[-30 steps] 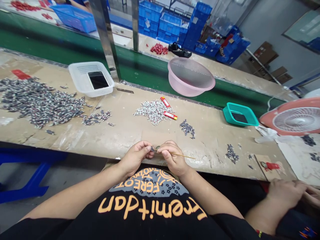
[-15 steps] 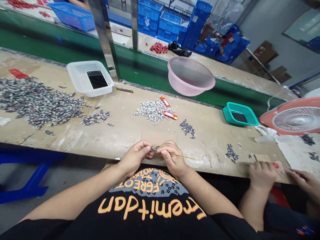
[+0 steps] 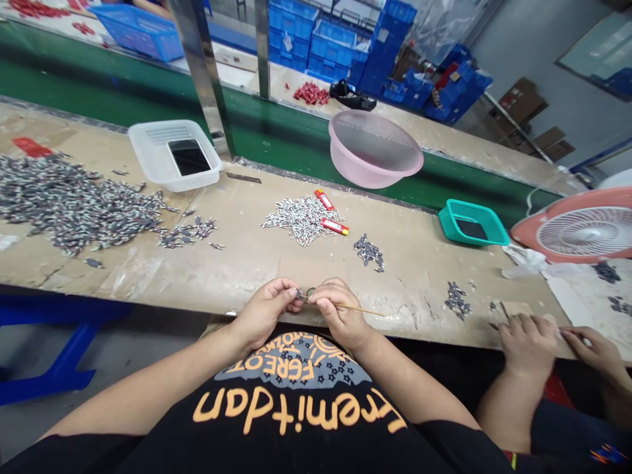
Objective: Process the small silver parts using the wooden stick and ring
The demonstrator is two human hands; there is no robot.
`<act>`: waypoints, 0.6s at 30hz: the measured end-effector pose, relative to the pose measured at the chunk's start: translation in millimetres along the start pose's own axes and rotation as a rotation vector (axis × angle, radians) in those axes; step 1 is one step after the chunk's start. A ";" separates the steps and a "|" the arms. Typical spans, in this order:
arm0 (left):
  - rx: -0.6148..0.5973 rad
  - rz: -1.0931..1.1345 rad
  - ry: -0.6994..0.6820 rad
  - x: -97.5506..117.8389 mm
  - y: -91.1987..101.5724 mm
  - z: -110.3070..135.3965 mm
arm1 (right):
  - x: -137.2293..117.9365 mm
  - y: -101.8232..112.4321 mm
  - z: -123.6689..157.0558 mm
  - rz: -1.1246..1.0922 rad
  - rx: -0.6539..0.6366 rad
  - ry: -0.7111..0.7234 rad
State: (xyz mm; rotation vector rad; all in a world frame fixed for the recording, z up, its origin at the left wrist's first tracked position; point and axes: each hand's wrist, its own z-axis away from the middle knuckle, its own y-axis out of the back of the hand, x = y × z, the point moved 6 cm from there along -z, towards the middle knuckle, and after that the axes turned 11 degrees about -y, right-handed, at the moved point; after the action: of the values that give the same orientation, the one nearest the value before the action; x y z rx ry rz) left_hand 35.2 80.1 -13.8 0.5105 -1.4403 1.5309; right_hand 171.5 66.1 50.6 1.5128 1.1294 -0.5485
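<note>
Head view, near edge of the paper-covered bench (image 3: pixel 419 276), centre:
- Left hand (image 3: pixel 271 306): thumb and forefinger pinched on one small dark grey piece (image 3: pixel 299 293).
- Right hand (image 3: pixel 340 313): fingers curled around a thin yellowish-brown stick (image 3: pixel 363 310), its free end pointing right; the other end lies close to the piece, though whether they touch I cannot tell.

Beyond the hands, centre:
- Heap of small white-and-dark parts (image 3: pixel 296 220), with two slim red cases (image 3: pixel 335 226) on its right side.
- Smaller cluster of dark grey pieces (image 3: pixel 368 253), right of the heap.

Left:
- Broad mound of grey-and-white parts (image 3: pixel 79 204).
- White plastic basket (image 3: pixel 143 155) holding a smartphone (image 3: pixel 190 157), far side.

Right:
- Pink basin (image 3: pixel 365 172), far side.
- Teal basket (image 3: pixel 486 236), just left of a salmon-coloured fan (image 3: pixel 587 224).
- A co-worker's hands (image 3: pixel 530 339), near side.
</note>
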 end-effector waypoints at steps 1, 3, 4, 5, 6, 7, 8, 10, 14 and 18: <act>-0.002 -0.003 -0.001 -0.3 0.1 0.0 | 0.3 -0.8 -0.2 0.001 -0.004 -0.003; -0.004 -0.005 0.000 -0.7 0.4 0.1 | 1.3 -1.1 -0.3 0.005 0.003 -0.007; -0.005 -0.005 0.001 -0.8 0.5 0.1 | 1.8 -0.8 -0.2 0.008 0.011 -0.007; -0.004 -0.005 0.001 -0.8 0.6 0.2 | 2.2 -0.5 0.0 0.010 0.016 -0.008; -0.004 -0.005 0.001 -0.7 0.6 0.2 | 2.4 -0.2 0.3 0.010 0.019 -0.007; -0.002 -0.004 0.001 -0.4 0.6 0.1 | 2.6 0.2 0.7 0.009 0.021 -0.006; -0.001 -0.001 0.002 -0.2 0.6 0.1 | 2.6 0.6 1.1 0.007 0.023 -0.006; 0.004 0.008 0.004 0.3 0.6 0.0 | 2.3 1.4 1.8 0.008 0.020 -0.008; 0.020 0.027 0.012 0.6 1.2 -0.4 | 1.6 2.6 2.0 0.021 0.007 -0.021; 0.014 0.024 0.012 0.3 0.8 -0.4 | 0.5 2.7 0.8 0.022 0.012 -0.013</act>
State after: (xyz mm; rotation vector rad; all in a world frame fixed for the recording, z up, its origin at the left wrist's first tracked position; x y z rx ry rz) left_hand 34.5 80.7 -14.1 0.4933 -1.4323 1.5620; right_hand 174.2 65.7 51.3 1.5281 1.1005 -0.5501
